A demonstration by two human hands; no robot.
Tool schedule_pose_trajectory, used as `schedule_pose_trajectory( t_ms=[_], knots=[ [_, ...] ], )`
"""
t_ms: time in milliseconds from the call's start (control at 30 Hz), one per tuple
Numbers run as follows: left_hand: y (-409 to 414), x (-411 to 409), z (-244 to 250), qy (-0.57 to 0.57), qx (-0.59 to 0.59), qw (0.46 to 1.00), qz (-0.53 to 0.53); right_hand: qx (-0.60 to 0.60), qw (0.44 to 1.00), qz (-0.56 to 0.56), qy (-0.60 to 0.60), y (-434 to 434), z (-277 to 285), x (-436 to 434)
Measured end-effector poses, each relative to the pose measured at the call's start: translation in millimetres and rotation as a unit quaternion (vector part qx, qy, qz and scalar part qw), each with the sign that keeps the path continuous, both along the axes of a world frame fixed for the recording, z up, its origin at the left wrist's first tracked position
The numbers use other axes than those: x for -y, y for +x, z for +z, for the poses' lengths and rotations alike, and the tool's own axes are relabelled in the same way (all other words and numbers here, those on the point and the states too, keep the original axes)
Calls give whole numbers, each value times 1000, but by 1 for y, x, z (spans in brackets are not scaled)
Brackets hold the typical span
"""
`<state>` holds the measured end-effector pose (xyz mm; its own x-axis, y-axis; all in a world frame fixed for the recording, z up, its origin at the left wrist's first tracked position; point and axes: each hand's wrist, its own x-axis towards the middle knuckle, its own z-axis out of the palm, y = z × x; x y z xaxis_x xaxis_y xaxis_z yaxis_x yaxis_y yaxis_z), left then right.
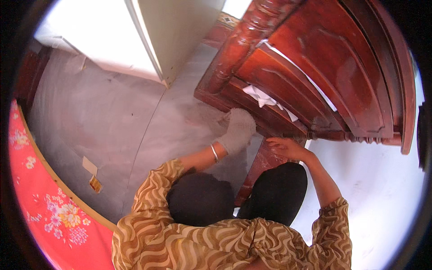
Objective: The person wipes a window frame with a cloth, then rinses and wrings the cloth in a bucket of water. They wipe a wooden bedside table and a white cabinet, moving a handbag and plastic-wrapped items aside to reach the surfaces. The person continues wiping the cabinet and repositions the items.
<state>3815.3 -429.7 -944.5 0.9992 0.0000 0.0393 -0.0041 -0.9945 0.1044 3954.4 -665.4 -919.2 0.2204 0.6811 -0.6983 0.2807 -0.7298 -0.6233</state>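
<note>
A light grey textured cloth or mitt (241,126) covers my left hand (236,135), which is low over the grey floor beside the base of a dark red wooden cabinet (314,64). Its fingers are hidden. A metal bangle (214,152) circles that wrist. Bare, with its fingers somewhat apart, my right hand (285,148) is near the cabinet's lower right edge, above a reddish skirting or slab (256,162). Nothing shows in it. White paper or cloth (261,96) sticks out of a gap between the cabinet's panels.
A bed or seat edge with a red floral cover (54,209) curves along the left. An open door or tall panel (182,37) stands at the top. A beige card (90,165) and a small brown-yellow piece (95,184) lie on the floor. A white wall (364,189) is at right.
</note>
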Motion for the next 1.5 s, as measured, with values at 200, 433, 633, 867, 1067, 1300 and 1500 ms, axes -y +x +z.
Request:
schedule_pose_trajectory(
  t_ms=[200,433,633,867,1067,1300,1500],
  knots=[
    [50,-2,-44,-36,60,998,-10,-102,980,-115,125,-16,-56,11],
    [40,-19,-72,-62,66,995,47,-123,975,-121,143,-23,-61,7],
    [19,-49,-74,79,58,953,287,-230,957,-142,106,-36,-70,-14],
    [39,-18,-45,11,-65,995,75,-227,952,-196,63,-42,-53,-13],
    [19,7,-69,-216,11,966,140,-176,970,-154,60,-28,-87,-16],
    [-10,-26,-54,-224,117,967,16,-170,958,-219,76,-29,-59,-43],
    [-4,-28,-72,-239,136,955,111,-166,950,-250,92,-26,-37,-124]
  ],
)
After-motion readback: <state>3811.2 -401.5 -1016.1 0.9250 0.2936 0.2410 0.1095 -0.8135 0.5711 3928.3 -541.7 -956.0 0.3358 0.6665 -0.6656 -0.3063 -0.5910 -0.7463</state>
